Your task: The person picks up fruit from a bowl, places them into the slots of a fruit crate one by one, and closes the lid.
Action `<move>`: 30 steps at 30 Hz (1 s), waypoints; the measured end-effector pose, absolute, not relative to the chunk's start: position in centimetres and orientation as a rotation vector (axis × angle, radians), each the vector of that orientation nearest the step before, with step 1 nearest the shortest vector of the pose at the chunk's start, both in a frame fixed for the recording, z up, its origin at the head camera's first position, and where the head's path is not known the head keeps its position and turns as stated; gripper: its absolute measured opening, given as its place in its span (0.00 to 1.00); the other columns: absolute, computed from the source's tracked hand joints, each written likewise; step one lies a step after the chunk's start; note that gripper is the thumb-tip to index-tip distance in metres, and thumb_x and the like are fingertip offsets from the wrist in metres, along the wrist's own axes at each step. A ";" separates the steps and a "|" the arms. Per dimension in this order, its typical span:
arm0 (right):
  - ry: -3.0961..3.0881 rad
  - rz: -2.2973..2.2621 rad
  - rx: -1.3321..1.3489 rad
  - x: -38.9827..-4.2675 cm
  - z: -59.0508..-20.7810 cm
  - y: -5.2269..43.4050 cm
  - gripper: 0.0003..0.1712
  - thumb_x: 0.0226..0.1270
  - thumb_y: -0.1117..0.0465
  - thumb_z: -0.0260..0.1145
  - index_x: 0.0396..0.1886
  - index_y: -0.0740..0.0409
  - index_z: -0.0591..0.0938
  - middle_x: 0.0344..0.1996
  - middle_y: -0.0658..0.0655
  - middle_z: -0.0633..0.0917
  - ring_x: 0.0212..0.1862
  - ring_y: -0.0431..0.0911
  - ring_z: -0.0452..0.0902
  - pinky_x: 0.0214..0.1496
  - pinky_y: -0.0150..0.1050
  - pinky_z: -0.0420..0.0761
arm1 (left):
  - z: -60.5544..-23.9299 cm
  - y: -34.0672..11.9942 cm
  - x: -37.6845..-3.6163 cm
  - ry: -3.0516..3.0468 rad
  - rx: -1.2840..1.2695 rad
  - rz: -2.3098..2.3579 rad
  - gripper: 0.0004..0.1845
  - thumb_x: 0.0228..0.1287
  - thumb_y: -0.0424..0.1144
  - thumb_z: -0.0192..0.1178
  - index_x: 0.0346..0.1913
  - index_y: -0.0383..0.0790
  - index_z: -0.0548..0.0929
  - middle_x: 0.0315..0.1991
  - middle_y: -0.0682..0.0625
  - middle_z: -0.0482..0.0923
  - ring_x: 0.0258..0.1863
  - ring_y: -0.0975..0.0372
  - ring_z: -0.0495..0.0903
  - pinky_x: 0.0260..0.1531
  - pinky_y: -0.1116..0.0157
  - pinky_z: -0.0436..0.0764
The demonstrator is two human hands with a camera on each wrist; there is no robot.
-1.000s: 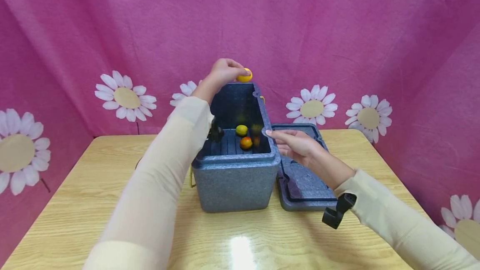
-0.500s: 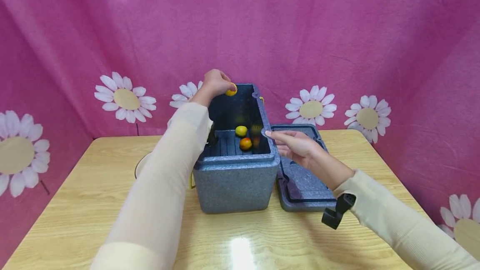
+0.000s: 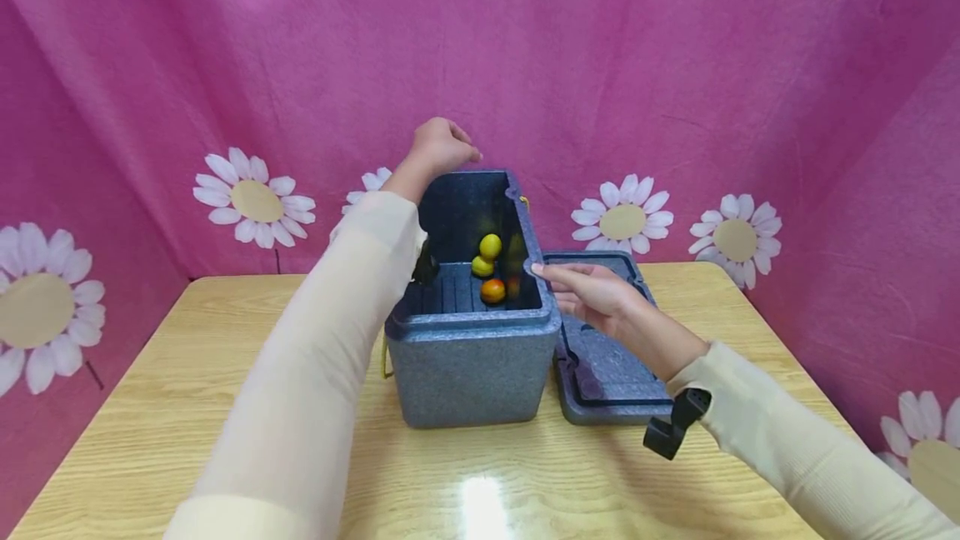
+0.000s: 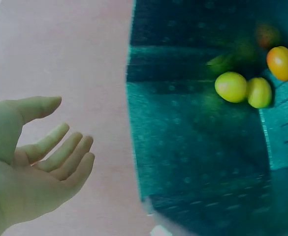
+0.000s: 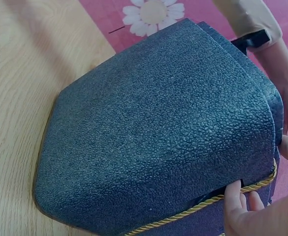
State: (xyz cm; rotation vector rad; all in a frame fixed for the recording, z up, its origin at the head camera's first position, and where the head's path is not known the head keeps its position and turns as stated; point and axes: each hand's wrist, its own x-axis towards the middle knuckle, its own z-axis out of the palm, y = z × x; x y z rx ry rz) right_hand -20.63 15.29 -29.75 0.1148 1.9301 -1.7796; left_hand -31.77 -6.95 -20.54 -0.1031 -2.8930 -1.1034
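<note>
In the head view, the left hand is seen raised above the far left corner of the blue foam box, fingers loosely curled with nothing in them. A yellow fruit is caught inside the box, just above a second yellow fruit and an orange fruit lying on the ribbed floor near the right wall. The box stands upright on the wooden surface, its long axis running away from the person. The right hand is laid with fingertips on the box's right rim, and the lid is seen flat just beside the box, beneath that hand.

In the left wrist view, what the head view hides is shown: the left hand's palm is empty, fingers relaxed. The yellow fruit is seen touching the second one, long axis unclear.

In the right wrist view, only the box's outer wall and a yellow cord are shown, with the right hand's fingers resting against the edge; the fruits are hidden
</note>
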 end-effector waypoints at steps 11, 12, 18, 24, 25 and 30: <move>1.936 -1.763 0.103 -20.8 -30.0 15.3 0.43 0.70 0.53 0.58 0.75 0.66 0.51 0.75 0.69 0.52 0.76 0.57 0.53 0.77 0.46 0.58 | -18.5 -9.4 -28.9 -2.878 -0.300 -1.144 0.20 0.65 0.44 0.59 0.56 0.36 0.78 0.58 0.42 0.78 0.59 0.54 0.75 0.61 0.58 0.75; 1.939 -1.760 0.102 -20.8 -29.9 15.3 0.43 0.70 0.53 0.58 0.75 0.66 0.51 0.75 0.69 0.52 0.76 0.57 0.53 0.77 0.46 0.57 | -18.6 -9.8 -28.7 -2.870 -0.305 -1.141 0.20 0.65 0.43 0.59 0.56 0.36 0.78 0.57 0.42 0.78 0.59 0.54 0.75 0.61 0.58 0.75; 1.943 -1.765 0.093 -20.8 -29.9 15.3 0.42 0.70 0.53 0.57 0.75 0.66 0.51 0.75 0.69 0.53 0.76 0.57 0.53 0.77 0.47 0.57 | -19.7 -12.4 -27.5 -2.816 -0.288 -1.182 0.20 0.66 0.42 0.58 0.57 0.35 0.77 0.57 0.40 0.79 0.58 0.52 0.76 0.60 0.57 0.76; 1.940 -1.765 0.095 -20.6 -29.9 15.2 0.42 0.70 0.53 0.58 0.75 0.66 0.51 0.75 0.69 0.53 0.76 0.57 0.52 0.77 0.46 0.57 | -22.0 -15.0 -26.0 -2.770 -0.246 -1.218 0.20 0.66 0.42 0.58 0.57 0.34 0.76 0.56 0.38 0.79 0.58 0.50 0.77 0.59 0.54 0.76; 1.940 -1.764 0.097 -20.6 -29.9 15.1 0.42 0.70 0.53 0.58 0.75 0.66 0.51 0.75 0.69 0.53 0.76 0.57 0.53 0.77 0.46 0.57 | -22.4 -15.4 -25.7 -2.767 -0.237 -1.219 0.20 0.66 0.42 0.58 0.57 0.34 0.76 0.56 0.38 0.79 0.58 0.49 0.77 0.59 0.54 0.76; 1.933 -1.766 0.116 -20.5 -29.7 14.9 0.43 0.69 0.52 0.59 0.75 0.66 0.51 0.75 0.68 0.53 0.76 0.56 0.54 0.77 0.45 0.58 | -24.5 -17.5 -24.3 -2.760 -0.227 -1.222 0.21 0.67 0.43 0.57 0.57 0.34 0.76 0.56 0.37 0.78 0.57 0.48 0.78 0.57 0.52 0.78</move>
